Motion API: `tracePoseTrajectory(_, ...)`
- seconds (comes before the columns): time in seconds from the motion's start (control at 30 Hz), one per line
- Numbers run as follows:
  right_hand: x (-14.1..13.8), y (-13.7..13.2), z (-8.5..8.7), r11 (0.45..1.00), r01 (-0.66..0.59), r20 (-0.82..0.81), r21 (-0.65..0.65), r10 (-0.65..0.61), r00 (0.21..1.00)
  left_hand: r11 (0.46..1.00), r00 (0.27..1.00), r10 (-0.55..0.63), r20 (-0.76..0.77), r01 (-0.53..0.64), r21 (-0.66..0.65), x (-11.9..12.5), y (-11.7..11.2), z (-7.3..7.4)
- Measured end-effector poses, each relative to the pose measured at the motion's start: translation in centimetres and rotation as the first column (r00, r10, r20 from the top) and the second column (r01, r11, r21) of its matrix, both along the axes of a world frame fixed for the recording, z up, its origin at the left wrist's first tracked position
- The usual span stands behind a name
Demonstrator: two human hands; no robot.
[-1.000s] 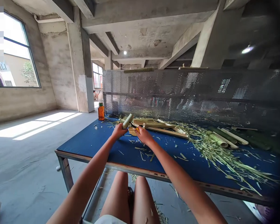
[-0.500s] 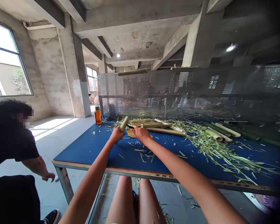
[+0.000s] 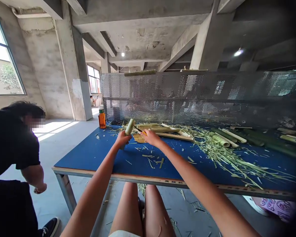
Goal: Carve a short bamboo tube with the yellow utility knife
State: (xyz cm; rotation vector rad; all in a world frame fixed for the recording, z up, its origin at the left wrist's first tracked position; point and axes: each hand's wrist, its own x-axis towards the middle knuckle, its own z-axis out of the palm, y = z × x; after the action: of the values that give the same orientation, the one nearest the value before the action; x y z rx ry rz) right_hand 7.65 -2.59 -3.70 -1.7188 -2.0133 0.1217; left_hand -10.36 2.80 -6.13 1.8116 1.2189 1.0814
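My left hand [image 3: 122,139] is wrapped round a short pale-green bamboo tube [image 3: 130,126], which leans up and to the right over the table. Closed on the yellow handle of a knife [image 3: 143,133], my right hand [image 3: 151,136] is just right of the tube. The dark blade points toward the tube; whether it touches cannot be made out. Beneath and between the hands lies a tan flat piece [image 3: 139,138] on the blue tabletop [image 3: 88,154]. Split bamboo lengths [image 3: 174,135] lie behind my right hand.
Green shavings [image 3: 217,156] spread over the table's right side, near more bamboo pieces [image 3: 220,141]. An amber bottle [image 3: 102,119] stands at the back left corner. Behind the table rises a perforated metal screen [image 3: 143,95]. A person in black [image 3: 14,144] bends down at left.
The view has shifted slightly. My hands keep their holds, and the bamboo tube leans a little more. The person at left has drawn their lowered hand in and curled its fingers.
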Motion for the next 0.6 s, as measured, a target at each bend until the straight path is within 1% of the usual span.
tracePoseTrajectory(0.07, 0.0, -0.6, 0.4, 0.994, 0.07, 0.156, 0.088, -0.083, 0.984, 1.0, 0.999, -0.004, 0.031, 0.004, 0.001, 0.1, -0.1, 0.0)
tracePoseTrajectory(0.13, -0.3, -1.1, 0.6, 0.992, 0.086, 0.238, 0.091, -0.106, 0.965, 1.0, 0.999, -0.014, 0.048, 0.014, 0.003, 0.1, -0.1, 0.1)
tracePoseTrajectory(0.23, -0.8, -1.5, 0.9, 0.994, 0.077, 0.316, 0.08, -0.098, 0.944, 0.999, 0.998, -0.031, 0.048, 0.03, 0.011, 0.2, -0.3, 0.2)
tracePoseTrajectory(0.37, -0.7, -1.5, 1.5, 0.987, 0.088, 0.383, 0.134, -0.134, 0.914, 0.998, 0.998, -0.051, 0.028, 0.051, 0.022, 0.2, -0.5, 0.3)
tracePoseTrajectory(0.5, 0.0, -1.2, 1.9, 0.993, 0.041, 0.429, 0.113, -0.086, 0.899, 0.997, 0.997, -0.07, -0.026, 0.07, 0.029, 0.1, -0.6, 0.3)
tracePoseTrajectory(0.53, 0.1, -1.2, 1.9, 0.993, 0.042, 0.434, 0.114, -0.088, 0.897, 0.997, 0.996, -0.074, -0.042, 0.075, 0.033, 0.0, -0.6, 0.2)
tracePoseTrajectory(0.6, 0.2, -1.0, 1.7, 0.989, 0.082, 0.433, 0.121, -0.127, 0.892, 0.996, 0.994, -0.08, -0.076, 0.083, 0.036, 0.0, -0.5, 0.1)
